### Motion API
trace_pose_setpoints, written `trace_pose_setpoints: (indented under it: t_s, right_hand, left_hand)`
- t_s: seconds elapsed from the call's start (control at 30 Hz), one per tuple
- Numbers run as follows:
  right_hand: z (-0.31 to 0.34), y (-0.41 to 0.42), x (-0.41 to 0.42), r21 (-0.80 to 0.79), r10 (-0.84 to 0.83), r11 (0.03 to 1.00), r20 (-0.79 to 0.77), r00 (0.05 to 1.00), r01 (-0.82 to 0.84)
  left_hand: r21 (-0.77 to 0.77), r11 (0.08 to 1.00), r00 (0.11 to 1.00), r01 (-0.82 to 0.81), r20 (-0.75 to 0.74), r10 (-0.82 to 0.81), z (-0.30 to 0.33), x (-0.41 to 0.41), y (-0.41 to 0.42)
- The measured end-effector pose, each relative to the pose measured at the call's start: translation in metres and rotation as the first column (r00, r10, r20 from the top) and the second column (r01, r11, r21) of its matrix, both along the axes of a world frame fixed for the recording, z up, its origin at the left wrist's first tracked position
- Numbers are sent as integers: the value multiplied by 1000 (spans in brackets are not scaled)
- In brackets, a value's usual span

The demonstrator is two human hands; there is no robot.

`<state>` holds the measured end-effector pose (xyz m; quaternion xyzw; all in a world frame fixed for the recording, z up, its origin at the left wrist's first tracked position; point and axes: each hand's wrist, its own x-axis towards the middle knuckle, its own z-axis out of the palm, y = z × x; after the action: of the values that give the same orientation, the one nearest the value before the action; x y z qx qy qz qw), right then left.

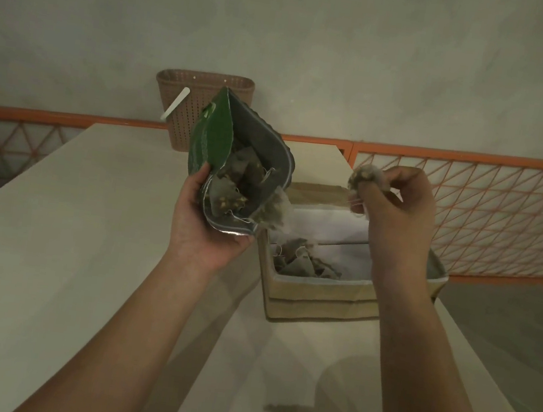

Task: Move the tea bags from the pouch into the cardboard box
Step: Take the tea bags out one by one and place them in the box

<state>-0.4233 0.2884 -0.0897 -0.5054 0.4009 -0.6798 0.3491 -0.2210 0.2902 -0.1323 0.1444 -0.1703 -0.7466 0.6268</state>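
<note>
Open brown cardboard box (320,298) sits at the pale table's (50,246) right edge, some tea bags inside. Brown woven plastic basket (186,104) stands far behind. Left hand (208,218) grips the opened green foil pouch (231,162) beside the box; right hand (396,215) above the box pinches one grey mesh tea bag (365,180).

We see a glossy foil-lined pouch (235,152), a matt cardboard box (320,298), a woven plastic basket (187,98), a smooth pale table (55,212).

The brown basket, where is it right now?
In the head view the basket stands at the table's far edge against the wall, left of centre, just behind the green pouch that the left hand holds up.
</note>
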Motion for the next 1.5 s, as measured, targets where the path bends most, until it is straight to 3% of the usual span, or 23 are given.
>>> trace_pose_setpoints:
  t_s: [0.2,0.33,0.53,0.63,0.7,0.77,0.8,0.87,0.97,1.03,1.1,1.2,1.33,1.4,1.5]
  right_hand:
    - [-25,-18,-5,201,109,978,-321,941,-45]
    - [-38,-27,-7,309,209,951,-632,746,-4]
    - [-41,-27,-1,257,158,964,-775,612,76]
    - [-40,-26,-3,398,345,917,-809,477,13]
    - [-39,-24,-2,529,511,848,-793,331,-42]
    - [-37,-22,1,572,560,820,-794,238,-24]
    - [-35,-21,2,559,544,829,-803,245,-9]
    - [-31,-21,4,459,430,888,-833,348,3]
    - [-17,-10,18,135,124,990,-722,680,-38]
    - [-7,1,34,-38,46,995,-617,785,-88]
    - [-5,7,51,-166,-35,980,-694,719,-112]
    - [-14,8,76,-364,-278,929,-798,535,-60]
    - [-24,9,104,-426,-424,904,-877,226,42]
    - [-30,8,110,-418,-427,904,-884,192,89]
    - [-38,7,111,-418,-429,903,-866,256,100]
  left_hand:
    - [-1,1000,999,3,-53,-3,-1,0,-2]
    - [4,1000,999,-2,-35,2,0,-1,-2]
    - [24,1000,1000,-18,-14,19,2,-2,2]
    - [29,999,1000,-15,-6,15,1,-1,2]
    - [31,999,1000,-14,-7,14,1,0,2]
    - [35,999,1000,-16,-7,17,1,0,2]
    - [37,999,1000,-16,-10,16,0,1,2]
    - [37,999,1000,-14,-14,15,1,2,1]
    - [45,999,1000,-19,14,19,0,3,0]
    - [60,998,999,-18,38,16,1,4,1]
    - [71,997,997,-33,67,28,1,4,1]
    - [72,996,995,-48,96,41,1,6,2]
    - [61,997,995,-52,91,47,-1,8,5]
    - [52,998,995,-47,94,42,-1,9,6]
    - [45,998,994,-41,99,36,-1,10,6]
